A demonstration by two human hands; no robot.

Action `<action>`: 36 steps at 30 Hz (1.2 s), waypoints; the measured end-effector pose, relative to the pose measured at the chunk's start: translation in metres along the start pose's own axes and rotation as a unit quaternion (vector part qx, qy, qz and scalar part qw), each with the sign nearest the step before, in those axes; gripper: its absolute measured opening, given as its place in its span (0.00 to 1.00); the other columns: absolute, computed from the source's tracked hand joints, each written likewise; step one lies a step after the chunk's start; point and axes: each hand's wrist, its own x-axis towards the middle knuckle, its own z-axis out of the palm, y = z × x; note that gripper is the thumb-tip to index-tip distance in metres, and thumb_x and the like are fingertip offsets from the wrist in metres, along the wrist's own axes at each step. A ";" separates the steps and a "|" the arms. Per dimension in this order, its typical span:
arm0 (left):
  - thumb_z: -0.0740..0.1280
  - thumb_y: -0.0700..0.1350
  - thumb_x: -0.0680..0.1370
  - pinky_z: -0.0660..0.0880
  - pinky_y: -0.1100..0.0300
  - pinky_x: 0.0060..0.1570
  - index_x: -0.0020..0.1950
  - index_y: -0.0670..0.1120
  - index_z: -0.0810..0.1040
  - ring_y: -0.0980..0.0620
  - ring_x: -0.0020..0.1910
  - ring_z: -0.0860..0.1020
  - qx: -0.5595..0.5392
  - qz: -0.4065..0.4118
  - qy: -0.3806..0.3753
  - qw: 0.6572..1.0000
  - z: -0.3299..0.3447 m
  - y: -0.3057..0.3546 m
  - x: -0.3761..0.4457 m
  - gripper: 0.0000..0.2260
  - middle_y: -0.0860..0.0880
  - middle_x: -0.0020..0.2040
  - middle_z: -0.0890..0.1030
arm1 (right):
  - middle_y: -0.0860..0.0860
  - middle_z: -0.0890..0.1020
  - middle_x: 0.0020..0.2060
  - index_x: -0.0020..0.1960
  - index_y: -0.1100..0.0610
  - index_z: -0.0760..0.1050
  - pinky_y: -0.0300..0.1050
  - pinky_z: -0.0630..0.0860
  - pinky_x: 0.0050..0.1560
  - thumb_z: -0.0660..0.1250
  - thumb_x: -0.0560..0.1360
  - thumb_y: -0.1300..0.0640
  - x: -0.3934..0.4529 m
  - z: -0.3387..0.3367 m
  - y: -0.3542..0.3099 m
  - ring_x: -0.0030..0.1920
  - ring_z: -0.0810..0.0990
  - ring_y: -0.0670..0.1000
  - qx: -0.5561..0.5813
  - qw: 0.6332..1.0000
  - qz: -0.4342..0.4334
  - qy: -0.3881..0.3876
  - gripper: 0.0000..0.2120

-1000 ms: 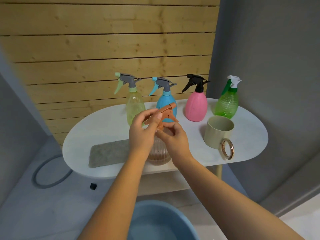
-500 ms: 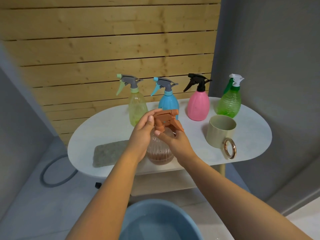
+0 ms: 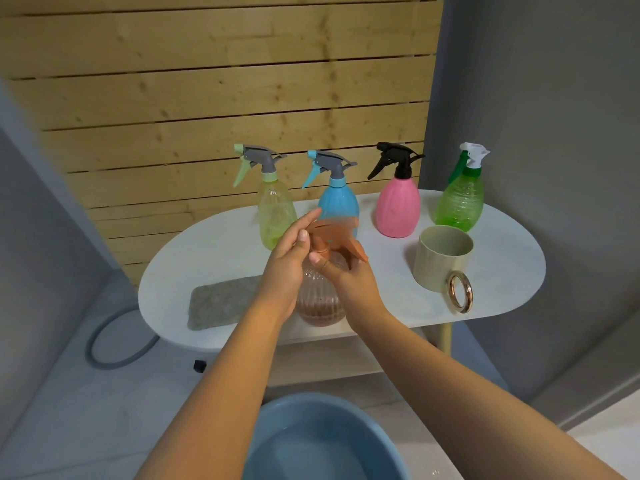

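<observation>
Your head camera looks forward and down, close over the counter (image 3: 214, 251) toward the wooden wall (image 3: 221, 81).

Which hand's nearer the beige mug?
Right. The right hand grips the orange spray bottle on the side toward the beige mug; the left hand grips it on the far side, toward the grey cloth.

Foreground spray bottle (image 3: 320, 299): clear, vertically ribbed, apparently amber-tinted, with a terracotta-orange trigger head (image 3: 332, 237). Behind it: yellow-green bottle (image 3: 275, 213) and blue bottle (image 3: 337, 204), both grey-triggered; pink bottle (image 3: 398, 209), black trigger; ribbed green bottle (image 3: 460, 202), white-and-green trigger. Beige mug (image 3: 440, 265), gold ring handle (image 3: 460, 296); mottled grey cloth (image 3: 221, 301); white table (image 3: 207, 251); blue basin (image 3: 311, 441).
</observation>
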 end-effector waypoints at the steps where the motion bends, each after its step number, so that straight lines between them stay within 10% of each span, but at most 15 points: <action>1: 0.53 0.43 0.83 0.72 0.66 0.59 0.63 0.60 0.73 0.59 0.64 0.74 -0.009 -0.003 -0.001 1.000 0.001 0.000 0.000 0.16 0.50 0.66 0.76 | 0.50 0.81 0.54 0.58 0.51 0.76 0.41 0.74 0.57 0.71 0.72 0.58 0.000 -0.001 0.000 0.56 0.79 0.46 -0.008 1.000 -0.008 -0.016 0.15; 8: 0.50 0.30 0.76 0.69 0.57 0.62 0.77 0.54 0.51 0.51 0.65 0.73 -0.110 -0.087 0.033 0.990 -0.007 -0.010 -0.004 0.33 0.46 0.64 0.74 | 0.49 0.83 0.49 0.52 0.50 0.77 0.39 0.76 0.54 0.72 0.71 0.62 0.000 0.008 0.001 0.52 0.80 0.45 -0.027 0.999 -0.033 0.023 0.13; 12: 0.57 0.28 0.72 0.71 0.62 0.54 0.77 0.60 0.52 0.64 0.60 0.70 0.147 -0.137 -0.077 0.977 -0.019 -0.022 -0.018 0.40 0.54 0.75 0.61 | 0.51 0.82 0.49 0.54 0.53 0.76 0.45 0.76 0.56 0.70 0.72 0.61 0.001 0.005 0.000 0.53 0.80 0.48 -0.042 0.998 -0.038 -0.005 0.11; 16: 0.70 0.35 0.72 0.65 0.54 0.69 0.77 0.61 0.46 0.56 0.72 0.62 0.217 -0.139 -0.138 0.956 -0.035 -0.023 -0.015 0.45 0.56 0.76 0.57 | 0.53 0.81 0.53 0.52 0.52 0.78 0.45 0.76 0.57 0.68 0.74 0.59 0.002 0.005 0.000 0.55 0.79 0.50 -0.071 0.997 -0.040 -0.015 0.07; 21: 0.74 0.37 0.70 0.67 0.63 0.62 0.74 0.59 0.55 0.57 0.70 0.64 0.229 -0.133 -0.116 0.957 -0.036 -0.023 -0.018 0.41 0.58 0.70 0.66 | 0.43 0.81 0.40 0.47 0.53 0.78 0.25 0.72 0.40 0.73 0.70 0.57 0.003 0.016 0.003 0.41 0.79 0.37 -0.103 0.992 -0.026 0.066 0.07; 27: 0.76 0.38 0.69 0.71 0.66 0.56 0.70 0.60 0.59 0.61 0.61 0.73 0.237 -0.116 -0.114 0.958 -0.035 -0.024 -0.018 0.39 0.59 0.63 0.72 | 0.50 0.83 0.47 0.50 0.50 0.78 0.45 0.75 0.53 0.68 0.74 0.54 -0.002 0.011 0.003 0.51 0.80 0.49 -0.111 0.993 -0.017 0.022 0.05; 36: 0.78 0.32 0.62 0.73 0.74 0.34 0.51 0.63 0.70 0.71 0.43 0.78 0.200 -0.075 -0.057 0.975 -0.026 -0.027 -0.019 0.32 0.67 0.44 0.79 | 0.46 0.84 0.41 0.47 0.47 0.82 0.50 0.76 0.55 0.73 0.70 0.52 0.000 0.017 0.003 0.47 0.82 0.48 -0.120 0.988 0.019 0.099 0.06</action>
